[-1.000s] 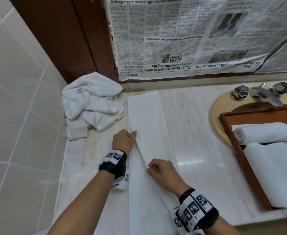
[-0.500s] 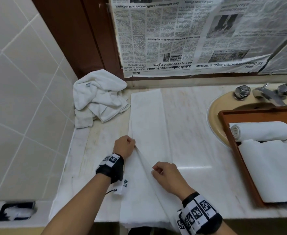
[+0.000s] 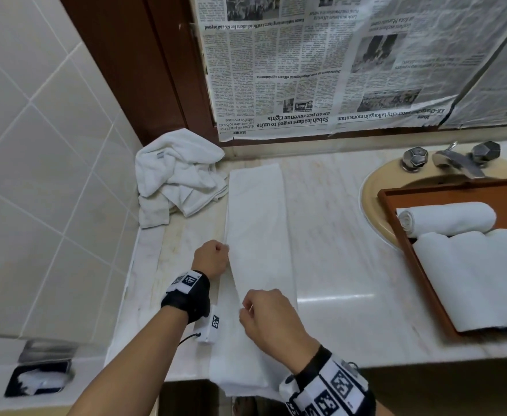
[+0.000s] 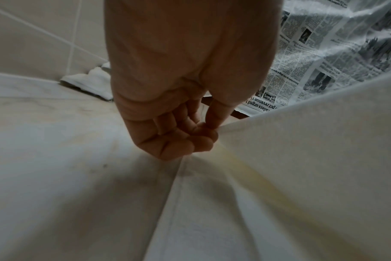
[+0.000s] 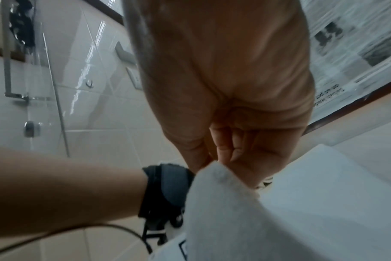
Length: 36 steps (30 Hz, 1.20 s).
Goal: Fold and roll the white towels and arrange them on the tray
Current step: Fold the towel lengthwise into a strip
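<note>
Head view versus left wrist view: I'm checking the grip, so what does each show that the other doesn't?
Only the head view shows the right hand, the tray with a rolled towel, and the sink. Only the left wrist view shows the left hand's thumb and fingertips pinching the edge. Both show the long towel, the crumpled towel and the newspaper.

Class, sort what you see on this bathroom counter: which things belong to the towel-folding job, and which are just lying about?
Part of the job:
- long towel, its edge pinched by the left hand and right hand
- crumpled towels
- tray
- rolled towel
- folded towel

Just lying about:
- newspaper
- tap
- basin
</note>
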Motion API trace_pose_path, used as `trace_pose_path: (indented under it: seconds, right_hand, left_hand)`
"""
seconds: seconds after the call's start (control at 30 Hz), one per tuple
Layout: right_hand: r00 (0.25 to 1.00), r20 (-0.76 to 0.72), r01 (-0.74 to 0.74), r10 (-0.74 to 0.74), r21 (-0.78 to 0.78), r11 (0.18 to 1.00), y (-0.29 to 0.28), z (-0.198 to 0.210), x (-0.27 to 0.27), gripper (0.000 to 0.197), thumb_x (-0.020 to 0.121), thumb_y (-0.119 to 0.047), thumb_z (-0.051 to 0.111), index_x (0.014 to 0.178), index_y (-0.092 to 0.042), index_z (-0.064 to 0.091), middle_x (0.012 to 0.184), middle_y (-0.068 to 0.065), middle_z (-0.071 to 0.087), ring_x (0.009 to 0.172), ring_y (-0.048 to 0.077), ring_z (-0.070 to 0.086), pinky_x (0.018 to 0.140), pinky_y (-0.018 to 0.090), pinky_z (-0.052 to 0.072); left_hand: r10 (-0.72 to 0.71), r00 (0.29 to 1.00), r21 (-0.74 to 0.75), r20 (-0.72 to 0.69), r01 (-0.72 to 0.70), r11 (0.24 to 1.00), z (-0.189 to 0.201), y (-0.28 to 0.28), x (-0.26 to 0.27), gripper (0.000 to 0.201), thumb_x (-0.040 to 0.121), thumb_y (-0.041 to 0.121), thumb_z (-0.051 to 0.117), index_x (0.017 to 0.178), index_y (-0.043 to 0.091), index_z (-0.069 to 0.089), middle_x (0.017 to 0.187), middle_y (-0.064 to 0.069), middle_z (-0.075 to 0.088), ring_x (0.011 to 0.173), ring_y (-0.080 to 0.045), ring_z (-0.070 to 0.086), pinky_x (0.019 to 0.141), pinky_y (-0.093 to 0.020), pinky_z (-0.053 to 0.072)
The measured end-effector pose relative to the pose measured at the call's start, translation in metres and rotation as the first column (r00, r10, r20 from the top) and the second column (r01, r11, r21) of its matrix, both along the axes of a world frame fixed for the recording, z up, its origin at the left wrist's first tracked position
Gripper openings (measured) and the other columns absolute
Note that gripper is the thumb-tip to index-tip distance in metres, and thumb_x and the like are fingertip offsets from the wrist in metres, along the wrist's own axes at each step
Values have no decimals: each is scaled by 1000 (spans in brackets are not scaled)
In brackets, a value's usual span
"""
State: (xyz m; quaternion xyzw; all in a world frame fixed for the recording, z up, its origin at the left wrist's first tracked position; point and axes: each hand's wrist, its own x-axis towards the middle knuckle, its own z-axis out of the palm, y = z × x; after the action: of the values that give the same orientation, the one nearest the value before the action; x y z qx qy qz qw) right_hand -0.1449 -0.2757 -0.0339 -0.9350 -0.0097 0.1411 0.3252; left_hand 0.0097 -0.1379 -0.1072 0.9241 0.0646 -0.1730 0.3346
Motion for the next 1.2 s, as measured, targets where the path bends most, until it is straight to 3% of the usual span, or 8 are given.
trace_pose_path:
  seconds: [0.13, 0.37, 0.53, 0.63, 0.77, 0.9, 1.03, 1.2]
  right_hand:
    - [999, -31, 6, -7, -19, 1000, 32, -26, -1, 25, 101, -26, 48, 100, -7, 65, 93, 8, 67, 79, 21, 61, 71, 31, 50]
    - [993, -116, -11, 14, 26, 1000, 65, -65, -10, 27, 102, -26, 46, 112, -7, 62, 103, 12, 67, 91, 26, 63, 76, 30, 48]
    - [974, -226, 11, 30, 178, 984, 61, -82, -15, 32, 99, -30, 52, 126, -14, 55, 99, 4, 63, 85, 18, 59, 77, 25, 47]
    - [962, -258, -36, 85, 189, 981, 57, -85, -14, 33, 96, -30, 54, 126, -16, 53, 96, 1, 59, 83, 18, 57, 74, 23, 43]
    - [955, -279, -30, 102, 250, 968, 45, -80, -8, 28, 95, -31, 57, 118, -17, 61, 99, -2, 63, 86, 14, 60, 84, 27, 52]
    - [995, -36, 91, -88, 112, 990, 18, -80, 8, 45, 100, -38, 50, 141, -18, 46, 120, -1, 57, 103, 13, 58, 93, 30, 48]
    - [988, -89, 121, -127, -68, 990, -12, -86, 27, 67, 100, -41, 47, 156, -17, 18, 150, 3, 35, 129, 22, 47, 100, 34, 45]
    - [979, -95, 172, -180, -92, 981, -49, -87, 38, 67, 97, -39, 53, 155, -23, 24, 152, -2, 36, 129, 20, 48, 99, 33, 45]
  left_hand:
    - [29, 999, 74, -30, -27, 997, -7, 10, 0, 27, 102, 24, 44, 87, 5, 56, 82, -4, 59, 82, -25, 52, 72, -28, 37]
    - [-32, 999, 147, -27, 36, 988, -19, 21, 3, 35, 103, 28, 44, 101, -3, 59, 103, -20, 65, 88, -32, 59, 71, -34, 43]
    - [-23, 1000, 138, 3, 22, 990, -21, 25, -2, 35, 102, 33, 43, 98, 1, 57, 99, -16, 63, 83, -31, 58, 70, -34, 45]
    - [-33, 999, 117, 7, 32, 993, -23, 26, 0, 34, 97, 39, 51, 93, 6, 57, 94, -12, 63, 81, -29, 60, 71, -35, 49]
    - [-84, 996, 154, 37, 78, 985, -19, 25, 8, 29, 99, 36, 48, 96, 8, 55, 96, -10, 62, 83, -29, 59, 72, -36, 50]
    - [-209, 970, 148, 123, 191, 970, -21, 24, 21, 26, 97, 29, 54, 117, 13, 54, 107, -9, 58, 96, -31, 57, 84, -43, 51]
    - [-316, 943, 186, 108, 293, 938, -26, 17, 31, 49, 98, 25, 48, 145, 34, 38, 107, -10, 54, 99, -32, 57, 85, -45, 50]
    - [-383, 916, 230, 121, 350, 908, -30, -5, 38, 45, 103, 23, 39, 146, 33, 44, 113, -13, 53, 105, -34, 55, 85, -37, 44]
